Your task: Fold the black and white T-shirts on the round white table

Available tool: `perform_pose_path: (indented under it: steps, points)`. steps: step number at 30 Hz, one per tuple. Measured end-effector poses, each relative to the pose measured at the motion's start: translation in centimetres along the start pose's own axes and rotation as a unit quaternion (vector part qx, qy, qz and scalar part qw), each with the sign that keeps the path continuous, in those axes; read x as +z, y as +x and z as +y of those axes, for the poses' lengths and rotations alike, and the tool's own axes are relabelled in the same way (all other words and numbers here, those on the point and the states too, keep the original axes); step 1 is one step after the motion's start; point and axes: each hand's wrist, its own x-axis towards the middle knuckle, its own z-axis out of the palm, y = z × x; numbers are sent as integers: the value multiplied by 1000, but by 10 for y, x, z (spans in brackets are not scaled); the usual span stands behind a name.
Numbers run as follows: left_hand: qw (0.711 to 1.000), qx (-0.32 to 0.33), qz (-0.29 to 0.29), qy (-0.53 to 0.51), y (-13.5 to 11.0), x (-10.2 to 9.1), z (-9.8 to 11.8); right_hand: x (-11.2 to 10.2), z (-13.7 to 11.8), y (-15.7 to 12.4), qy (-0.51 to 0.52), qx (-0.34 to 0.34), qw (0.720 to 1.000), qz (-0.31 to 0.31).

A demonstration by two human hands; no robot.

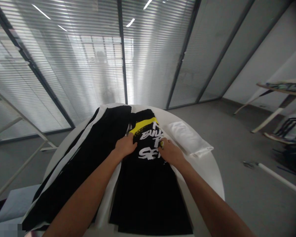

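A black T-shirt with white lettering and a yellow band lies flat on a round white table in front of me. My left hand grips the shirt's left edge with its fingers curled over the cloth. My right hand presses on the shirt's right edge beside the lettering, fingers bent and closed on the fabric. Both forearms reach in from the bottom of the view.
A long black garment lies to the left of the shirt on the table. A folded white cloth sits to the right. Glass walls with blinds stand behind. Desks, a black wire rack and a white pole lie on the floor at right.
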Motion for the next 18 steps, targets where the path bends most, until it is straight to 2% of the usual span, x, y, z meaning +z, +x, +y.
perform_pose_path:
  steps: [5,8,10,13,16,18]
  points:
    - [999,31,-35,12,0,-4,-3,1,3,2,16,-34,999,-7]
    - [999,36,-26,24,-1,-6,-2,-2,2,3,19,-37,999,-15]
    - [999,29,0,28,-3,-6,0,-4,2,3,18,-37,999,-21]
    - [998,12,45,30,-4,-5,1,-7,1,2,12,-11,1000,-5]
    - [998,13,50,35,-4,-3,2,-8,0,1,-2,29,999,29]
    - [998,13,48,32,-3,-2,1,-7,1,1,-9,41,999,31]
